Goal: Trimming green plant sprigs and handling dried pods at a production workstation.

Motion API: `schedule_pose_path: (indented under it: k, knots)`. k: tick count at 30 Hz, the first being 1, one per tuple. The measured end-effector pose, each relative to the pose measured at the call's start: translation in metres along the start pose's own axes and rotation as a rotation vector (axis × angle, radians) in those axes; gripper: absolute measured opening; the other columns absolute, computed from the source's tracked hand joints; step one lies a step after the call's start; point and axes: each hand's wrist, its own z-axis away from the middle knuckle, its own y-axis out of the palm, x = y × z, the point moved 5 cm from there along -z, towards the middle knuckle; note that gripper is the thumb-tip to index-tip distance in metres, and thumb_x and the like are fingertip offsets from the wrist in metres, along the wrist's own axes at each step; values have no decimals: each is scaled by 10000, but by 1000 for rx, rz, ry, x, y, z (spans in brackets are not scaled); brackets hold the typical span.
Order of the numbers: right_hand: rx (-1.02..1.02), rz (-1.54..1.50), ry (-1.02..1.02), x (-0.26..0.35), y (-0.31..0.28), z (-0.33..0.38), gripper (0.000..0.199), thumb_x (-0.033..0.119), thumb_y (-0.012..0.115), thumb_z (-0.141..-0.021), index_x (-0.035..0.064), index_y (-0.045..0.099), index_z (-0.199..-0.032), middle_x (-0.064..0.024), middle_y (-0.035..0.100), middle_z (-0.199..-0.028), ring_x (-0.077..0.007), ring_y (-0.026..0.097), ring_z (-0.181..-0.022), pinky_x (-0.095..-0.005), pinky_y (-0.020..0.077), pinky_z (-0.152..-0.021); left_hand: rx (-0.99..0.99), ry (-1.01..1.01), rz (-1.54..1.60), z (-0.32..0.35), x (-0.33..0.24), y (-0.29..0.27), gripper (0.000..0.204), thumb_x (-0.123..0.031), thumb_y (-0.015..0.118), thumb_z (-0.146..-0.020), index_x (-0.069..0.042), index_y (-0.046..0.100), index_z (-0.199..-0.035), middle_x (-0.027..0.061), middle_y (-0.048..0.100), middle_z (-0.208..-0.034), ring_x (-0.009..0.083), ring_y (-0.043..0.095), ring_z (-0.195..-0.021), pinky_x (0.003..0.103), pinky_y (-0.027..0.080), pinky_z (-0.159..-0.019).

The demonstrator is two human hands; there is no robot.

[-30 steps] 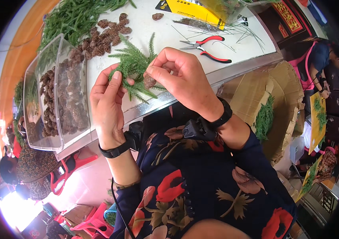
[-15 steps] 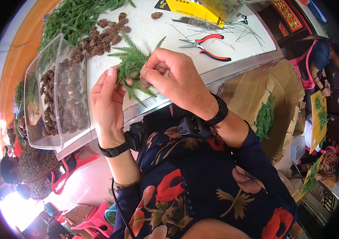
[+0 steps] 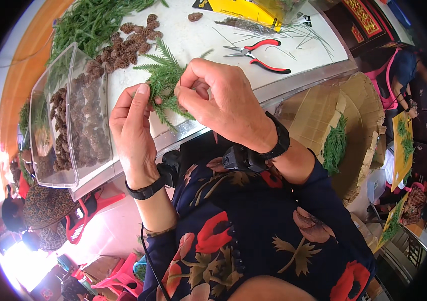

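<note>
Over the table's near edge I hold a green pine sprig with several feathery needle branches. My left hand pinches it between thumb and fingers on its left side. The fingertips of my right hand are pressed together at the sprig's right side. What they pinch is too small or too hidden to make out. Beyond the hands lie loose brown pine cones in a heap. Red-and-black-handled pliers rest on the table to the right, jaws pointing left.
A clear plastic bin of pine cones stands at the left table edge. Green sprigs pile up behind it. Thin wires and a yellow package lie at the far right. A cardboard box with greenery stands beside the table.
My right hand has turned slightly and now covers the pine cone that showed under its fingers. My left hand has shifted a little left, still on the sprig.
</note>
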Motion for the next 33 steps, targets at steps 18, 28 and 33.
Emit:
schedule_pose_path:
  k: [18,28,33]
  knots:
    - [-84,0,-145,-11,5,6,114,56,669,-819,-12,580,-839,-63,631,-706,-100,585,-606,-229,427,-526,18,-126,127,5,12,14,210,-107,586,-900,70,638,-1000,60,630,-850,124,530,-735,233,416,-706]
    - [-70,16,-189,-14,1,20,208,47,670,-833,6,554,-1001,-94,667,-825,-151,645,-753,-270,478,-643,80,-201,349,9,19,18,188,-103,554,-903,50,608,-997,70,615,-903,134,538,-758,245,436,-698]
    - [-124,276,-389,-3,1,18,255,15,677,-821,0,539,-1035,-103,671,-833,-151,656,-754,-258,482,-641,114,-111,290,9,20,21,160,-91,550,-901,37,612,-973,60,619,-904,120,548,-767,239,434,-689]
